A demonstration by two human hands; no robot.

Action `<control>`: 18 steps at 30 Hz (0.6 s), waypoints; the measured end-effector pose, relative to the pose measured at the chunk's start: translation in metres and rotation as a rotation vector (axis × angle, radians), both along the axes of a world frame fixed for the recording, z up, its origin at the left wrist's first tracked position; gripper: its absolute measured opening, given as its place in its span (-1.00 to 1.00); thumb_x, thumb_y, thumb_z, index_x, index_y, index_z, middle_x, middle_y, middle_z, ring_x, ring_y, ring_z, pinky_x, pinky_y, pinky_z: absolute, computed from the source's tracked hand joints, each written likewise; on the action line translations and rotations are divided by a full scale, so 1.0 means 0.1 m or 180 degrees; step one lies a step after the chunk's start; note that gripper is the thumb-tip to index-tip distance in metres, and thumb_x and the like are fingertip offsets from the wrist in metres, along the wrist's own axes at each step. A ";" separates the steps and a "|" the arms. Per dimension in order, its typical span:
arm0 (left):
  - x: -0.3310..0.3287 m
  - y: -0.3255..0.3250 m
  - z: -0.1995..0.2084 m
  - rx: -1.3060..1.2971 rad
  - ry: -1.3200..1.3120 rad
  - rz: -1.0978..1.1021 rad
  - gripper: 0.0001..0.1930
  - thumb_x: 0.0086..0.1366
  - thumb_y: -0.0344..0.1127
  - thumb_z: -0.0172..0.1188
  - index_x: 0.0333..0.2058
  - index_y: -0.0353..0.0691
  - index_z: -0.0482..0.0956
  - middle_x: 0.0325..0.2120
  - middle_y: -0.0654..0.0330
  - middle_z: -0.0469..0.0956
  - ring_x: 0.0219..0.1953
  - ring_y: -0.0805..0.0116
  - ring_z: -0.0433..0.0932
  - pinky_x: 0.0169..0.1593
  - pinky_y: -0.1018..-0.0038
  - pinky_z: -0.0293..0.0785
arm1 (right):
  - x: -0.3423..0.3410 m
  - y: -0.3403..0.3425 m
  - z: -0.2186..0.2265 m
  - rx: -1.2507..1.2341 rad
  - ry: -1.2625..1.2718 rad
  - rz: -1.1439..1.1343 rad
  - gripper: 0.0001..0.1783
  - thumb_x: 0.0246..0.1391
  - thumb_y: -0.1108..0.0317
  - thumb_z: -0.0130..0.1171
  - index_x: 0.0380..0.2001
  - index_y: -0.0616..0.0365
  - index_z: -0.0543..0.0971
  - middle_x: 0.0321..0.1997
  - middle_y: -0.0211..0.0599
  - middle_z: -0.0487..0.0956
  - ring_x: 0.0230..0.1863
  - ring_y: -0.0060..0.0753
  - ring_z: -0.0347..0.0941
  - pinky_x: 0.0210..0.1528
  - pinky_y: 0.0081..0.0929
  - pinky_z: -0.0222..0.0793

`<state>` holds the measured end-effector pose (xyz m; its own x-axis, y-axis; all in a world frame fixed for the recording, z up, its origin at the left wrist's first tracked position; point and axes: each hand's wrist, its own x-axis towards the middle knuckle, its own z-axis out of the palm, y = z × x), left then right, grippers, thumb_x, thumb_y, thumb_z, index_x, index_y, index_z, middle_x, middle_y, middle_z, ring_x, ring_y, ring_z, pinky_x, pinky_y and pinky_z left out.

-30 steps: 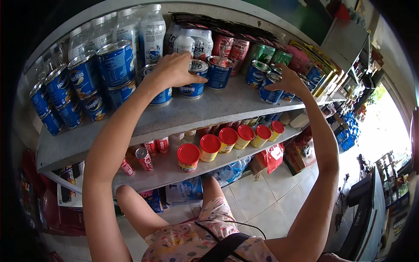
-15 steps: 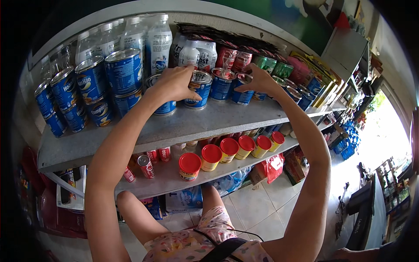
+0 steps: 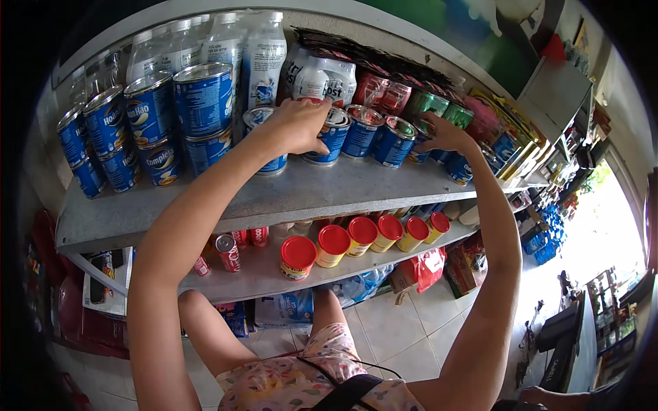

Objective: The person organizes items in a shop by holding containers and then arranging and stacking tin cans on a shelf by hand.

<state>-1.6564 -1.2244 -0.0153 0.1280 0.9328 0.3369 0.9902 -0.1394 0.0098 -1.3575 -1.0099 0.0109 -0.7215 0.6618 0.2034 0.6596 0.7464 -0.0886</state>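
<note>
A row of blue cans stands along the upper shelf in front of me. My left hand (image 3: 298,129) is curled round one blue can (image 3: 334,141) from its left side, thumb at the front and fingers over the back. Beside that stand two more blue cans, one upright (image 3: 361,132) and one farther right (image 3: 395,142). My right hand (image 3: 449,135) bends round another blue can (image 3: 418,152) from the right; this can is partly hidden by the thumb and fingers. Left of my left hand, a blue can (image 3: 266,130) is partly covered by my wrist.
Stacked blue cans (image 3: 203,103) and white bottles (image 3: 266,58) fill the left of the shelf (image 3: 226,209). Wrapped red cans (image 3: 384,94) and green cans (image 3: 428,104) stand behind. Red-lidded tubs (image 3: 299,257) and a red can (image 3: 227,253) sit on the lower shelf.
My right hand has moved right, from one blue can to another farther along the row. My left hand stays at the same can. The view has shifted slightly.
</note>
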 end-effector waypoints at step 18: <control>-0.26 -0.66 0.66 0.4119 -0.0892 -0.1836 -0.81 0.23 -0.30 0.20 -0.25 -0.28 0.55 -0.45 0.11 0.59 -0.45 0.34 0.61 -0.34 0.51 0.50 | -0.13 -1.04 0.82 0.1174 0.1259 -0.0342 -0.18 -0.45 0.09 0.52 -0.04 0.19 0.47 -0.20 -0.13 0.58 -0.21 -0.25 0.53 -0.13 -0.36 0.43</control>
